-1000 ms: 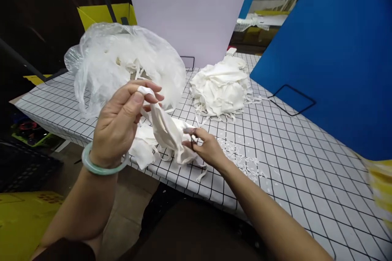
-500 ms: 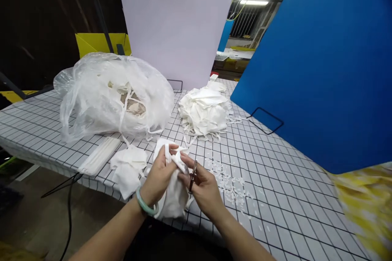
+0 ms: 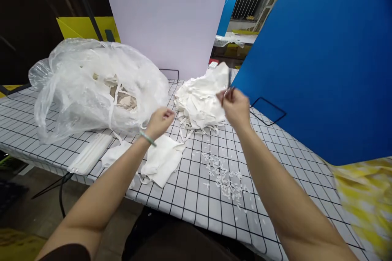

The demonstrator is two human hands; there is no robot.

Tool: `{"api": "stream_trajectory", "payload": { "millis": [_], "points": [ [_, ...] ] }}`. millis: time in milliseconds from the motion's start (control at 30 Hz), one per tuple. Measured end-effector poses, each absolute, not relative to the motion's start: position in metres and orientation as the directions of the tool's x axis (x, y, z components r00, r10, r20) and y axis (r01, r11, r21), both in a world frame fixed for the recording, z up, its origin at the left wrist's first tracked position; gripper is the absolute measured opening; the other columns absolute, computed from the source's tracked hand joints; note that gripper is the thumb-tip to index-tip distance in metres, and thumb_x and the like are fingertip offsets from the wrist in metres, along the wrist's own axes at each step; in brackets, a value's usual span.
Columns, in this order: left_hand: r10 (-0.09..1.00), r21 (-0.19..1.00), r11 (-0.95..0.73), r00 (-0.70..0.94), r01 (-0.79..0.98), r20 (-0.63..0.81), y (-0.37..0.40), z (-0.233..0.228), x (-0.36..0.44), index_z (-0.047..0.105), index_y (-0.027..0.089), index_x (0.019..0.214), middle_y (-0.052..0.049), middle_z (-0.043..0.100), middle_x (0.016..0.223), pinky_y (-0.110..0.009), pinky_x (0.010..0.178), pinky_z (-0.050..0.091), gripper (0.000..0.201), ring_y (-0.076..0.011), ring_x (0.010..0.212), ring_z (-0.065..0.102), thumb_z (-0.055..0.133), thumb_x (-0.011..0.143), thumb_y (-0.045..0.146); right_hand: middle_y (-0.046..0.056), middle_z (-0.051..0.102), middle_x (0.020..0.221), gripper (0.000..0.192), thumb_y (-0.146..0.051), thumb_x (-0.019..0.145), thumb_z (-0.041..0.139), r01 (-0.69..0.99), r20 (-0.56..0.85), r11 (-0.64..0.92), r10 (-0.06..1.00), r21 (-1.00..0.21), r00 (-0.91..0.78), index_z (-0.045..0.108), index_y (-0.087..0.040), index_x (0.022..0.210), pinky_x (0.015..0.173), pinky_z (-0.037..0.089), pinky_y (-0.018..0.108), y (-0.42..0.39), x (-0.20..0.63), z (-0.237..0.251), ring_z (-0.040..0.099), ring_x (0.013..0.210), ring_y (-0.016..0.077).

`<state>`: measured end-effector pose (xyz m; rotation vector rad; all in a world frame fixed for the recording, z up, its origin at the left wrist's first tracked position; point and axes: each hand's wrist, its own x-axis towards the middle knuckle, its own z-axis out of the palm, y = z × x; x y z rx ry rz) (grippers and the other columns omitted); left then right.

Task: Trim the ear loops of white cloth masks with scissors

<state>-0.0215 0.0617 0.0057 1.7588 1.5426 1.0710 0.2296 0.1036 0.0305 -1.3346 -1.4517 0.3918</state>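
Note:
My right hand (image 3: 235, 106) is raised by the right side of a pile of white fabric pieces (image 3: 199, 100), its fingers closed on small scissors (image 3: 228, 85), blurred, blades upward. A white fabric corner stands up beside the scissors; I cannot tell whether my fingers touch it. My left hand (image 3: 161, 122), with a green bangle (image 3: 148, 138) at the wrist, hovers between the pile and a clear plastic bag (image 3: 76, 81). Its fingers are curled, with nothing visible in them. Below it a white fabric piece with a strap (image 3: 163, 159) lies flat on the table. Another white piece (image 3: 114, 154) is partly hidden by my left forearm.
Small white snippets (image 3: 226, 181) are scattered on the checked tablecloth (image 3: 190, 195). A flat white pack (image 3: 90, 155) lies at the left edge. A pale panel (image 3: 168, 16) stands behind, and a large blue panel (image 3: 315, 69) leans at the right. Yellow patterned cloth (image 3: 364, 200) is at far right.
Both hands have come apart and moved forward, the right one to the pile with the scissors. The white piece they were holding is out of the left hand. The view has tilted down.

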Motion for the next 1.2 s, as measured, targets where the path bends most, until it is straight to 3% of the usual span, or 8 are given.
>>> {"api": "stream_trajectory", "payload": {
  "millis": [133, 367, 433, 533, 633, 767, 967, 1200],
  "points": [
    [0.995, 0.756, -0.101, 0.056, 0.647, 0.084, -0.003, -0.056, -0.053, 0.061, 0.018, 0.074, -0.004, 0.061, 0.079, -0.035, 0.073, 0.048, 0.01, -0.0191, 0.074, 0.056, 0.058, 0.081, 0.024, 0.003, 0.072, 0.079, 0.021, -0.039, 0.074, 0.078, 0.398, 0.147, 0.2, 0.976, -0.895, -0.16, 0.068, -0.021, 0.078, 0.068, 0.055, 0.035, 0.038, 0.197, -0.064, 0.066, 0.074, 0.02],
    [0.945, 0.679, -0.17, 0.314, 0.714, -0.094, -0.063, -0.044, -0.082, 0.06, 0.019, 0.076, -0.004, 0.06, 0.082, -0.037, 0.075, 0.046, 0.021, -0.0238, 0.082, 0.055, 0.075, 0.073, 0.034, 0.005, 0.075, 0.1, 0.015, -0.036, 0.082, 0.069, 0.33, 0.066, 0.129, 0.978, -0.935, -0.196, 0.07, -0.023, 0.09, 0.09, 0.052, 0.042, -0.008, 0.151, -0.086, 0.067, 0.096, 0.0235],
    [0.94, 0.752, -0.152, 0.328, 0.642, -0.09, -0.066, -0.035, -0.075, 0.058, 0.019, 0.077, -0.003, 0.058, 0.079, -0.034, 0.071, 0.047, 0.019, -0.0202, 0.076, 0.055, 0.061, 0.087, 0.035, 0.005, 0.075, 0.101, 0.024, -0.04, 0.079, 0.075, 0.215, 0.005, 0.068, 0.959, -0.974, -0.283, 0.072, -0.023, 0.096, 0.089, 0.052, 0.04, -0.021, 0.145, -0.078, 0.067, 0.095, 0.0227],
    [0.963, 0.966, -0.053, 0.267, 0.255, -0.018, -0.063, -0.022, -0.055, 0.058, 0.019, 0.093, -0.002, 0.06, 0.085, -0.029, 0.069, 0.051, 0.02, -0.0158, 0.076, 0.058, 0.054, 0.095, 0.039, 0.003, 0.074, 0.1, 0.039, -0.04, 0.068, 0.085, -0.03, -0.067, -0.086, 0.912, -0.996, -0.406, 0.074, -0.024, 0.102, 0.085, 0.054, 0.037, -0.04, 0.138, -0.071, 0.067, 0.092, 0.0212],
    [0.989, 0.993, 0.063, 0.14, -0.104, -0.048, -0.057, -0.018, -0.039, 0.058, 0.018, 0.093, 0.0, 0.059, 0.085, -0.024, 0.061, 0.052, 0.022, -0.0133, 0.074, 0.06, 0.065, 0.09, 0.039, -0.002, 0.069, 0.082, 0.034, -0.037, 0.064, 0.089, -0.146, -0.118, -0.169, 0.945, -0.975, -0.304, 0.072, -0.023, 0.09, 0.07, 0.053, 0.03, -0.048, 0.142, -0.067, 0.063, 0.073, 0.0153],
    [0.945, 0.913, 0.299, 0.218, -0.278, -0.243, -0.059, -0.027, -0.039, 0.055, 0.018, 0.089, -0.001, 0.06, 0.082, -0.019, 0.05, 0.045, 0.026, -0.0134, 0.072, 0.062, 0.07, 0.087, 0.04, -0.003, 0.064, 0.072, 0.032, -0.038, 0.063, 0.09, -0.168, -0.173, -0.208, 0.964, -0.963, -0.202, 0.07, -0.021, 0.08, 0.056, 0.046, 0.025, -0.05, 0.161, -0.062, 0.056, 0.062, 0.0117],
    [0.858, 0.906, 0.337, 0.48, -0.257, -0.183, -0.072, -0.036, -0.04, 0.063, 0.017, 0.106, -0.003, 0.064, 0.095, -0.024, 0.077, 0.05, 0.03, -0.0141, 0.088, 0.061, 0.077, 0.083, 0.029, -0.001, 0.066, 0.078, 0.027, -0.038, 0.07, 0.086, -0.186, -0.109, -0.148, 0.972, -0.971, -0.207, 0.07, -0.023, 0.085, 0.061, 0.051, 0.026, -0.055, 0.171, -0.052, 0.059, 0.067, 0.0125],
    [0.951, 0.931, 0.204, 0.287, -0.304, -0.115, -0.079, -0.026, -0.037, 0.056, 0.016, 0.078, -0.002, 0.062, 0.086, -0.023, 0.06, 0.048, 0.028, -0.012, 0.071, 0.059, 0.078, 0.08, 0.033, 0.0, 0.066, 0.082, 0.024, -0.036, 0.07, 0.081, -0.148, -0.106, -0.134, 0.978, -0.98, -0.18, 0.068, -0.024, 0.085, 0.063, 0.052, 0.028, -0.055, 0.169, -0.054, 0.06, 0.069, 0.0148]
  ]
}}
